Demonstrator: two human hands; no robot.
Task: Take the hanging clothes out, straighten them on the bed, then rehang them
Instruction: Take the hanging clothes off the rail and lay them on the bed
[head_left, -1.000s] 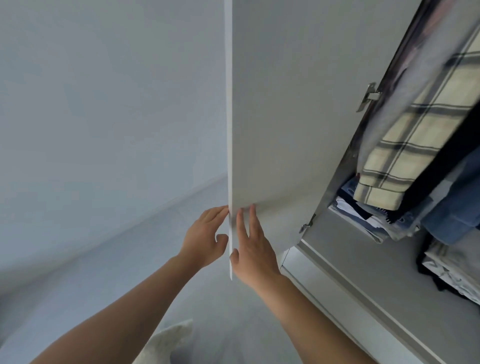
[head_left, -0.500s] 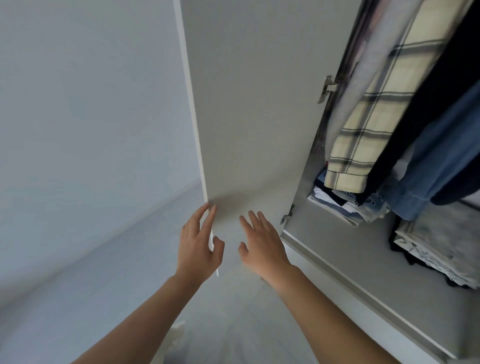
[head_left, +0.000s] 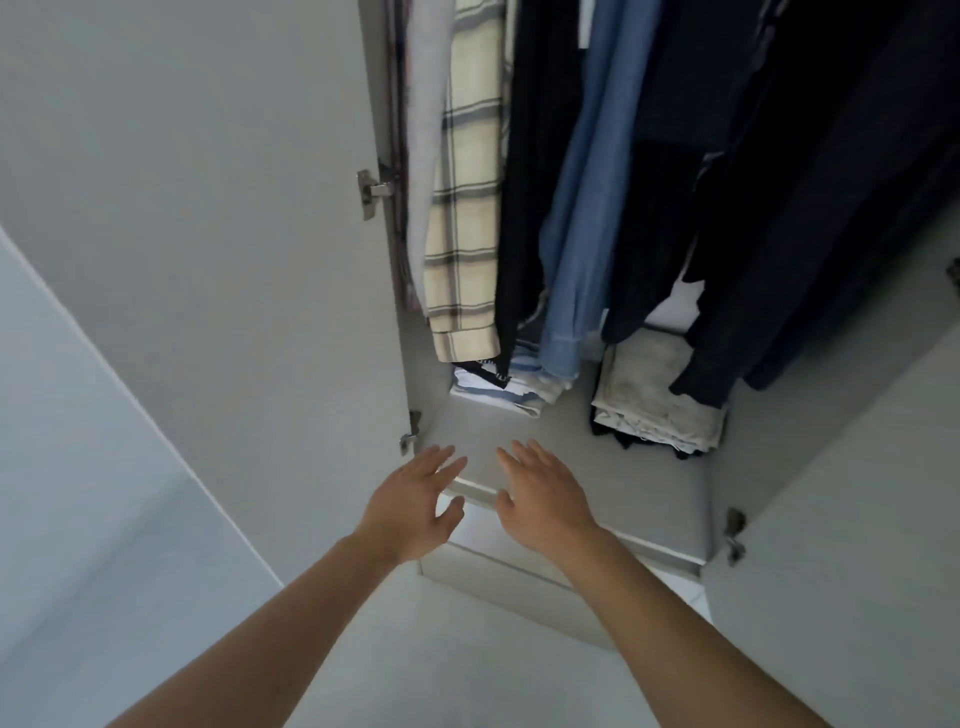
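Hanging clothes (head_left: 597, 182): tops cut off by upper frame edge; hangers and rail out of view. Dark garments (head_left: 810, 197) at right merge into one mass; count cannot be told. Left folded stack (head_left: 506, 392): rear part hidden behind plaid shirt (head_left: 467, 218) and denim shirt (head_left: 576, 249). Right folded stack (head_left: 654, 400): far corner covered by a dark sleeve. Right door (head_left: 857, 519) cut by frame edge.

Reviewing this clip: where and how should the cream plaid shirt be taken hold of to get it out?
Probably by its hanger, out of view above. The cream plaid shirt hangs straight, packed between a grey garment and a black one, so come from the front. Both the left hand and the right hand are free.
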